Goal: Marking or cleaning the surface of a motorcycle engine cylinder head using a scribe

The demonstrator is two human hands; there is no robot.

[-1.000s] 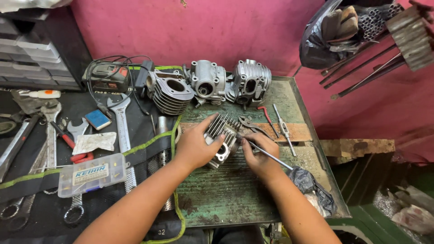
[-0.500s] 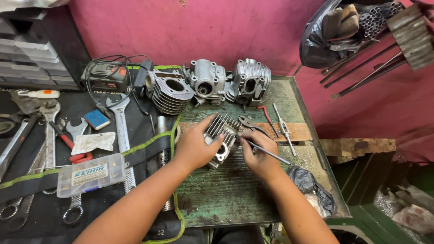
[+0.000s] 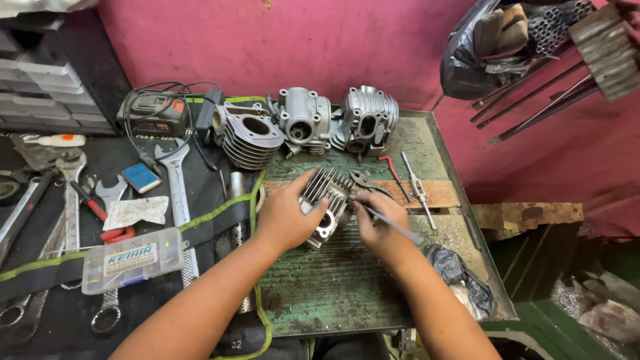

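Observation:
My left hand (image 3: 288,215) grips a small finned metal cylinder head (image 3: 327,208) and holds it tilted on the green metal bench (image 3: 347,287). My right hand (image 3: 381,225) holds a thin metal rod tool (image 3: 390,224) with its tip against the head's right side. Pliers (image 3: 368,180) lie on a wooden board (image 3: 437,193) just behind my right hand.
At the back stand a finned cylinder (image 3: 250,137) and two more cylinder heads (image 3: 303,120) (image 3: 368,119). Several spanners (image 3: 175,175), a clear parts box (image 3: 130,259) and a charger (image 3: 155,115) lie on the black mat at left. A black bag (image 3: 460,277) sits by my right forearm.
My hands have stayed on the cylinder head; the right hand has shifted slightly with the rod tool against the part.

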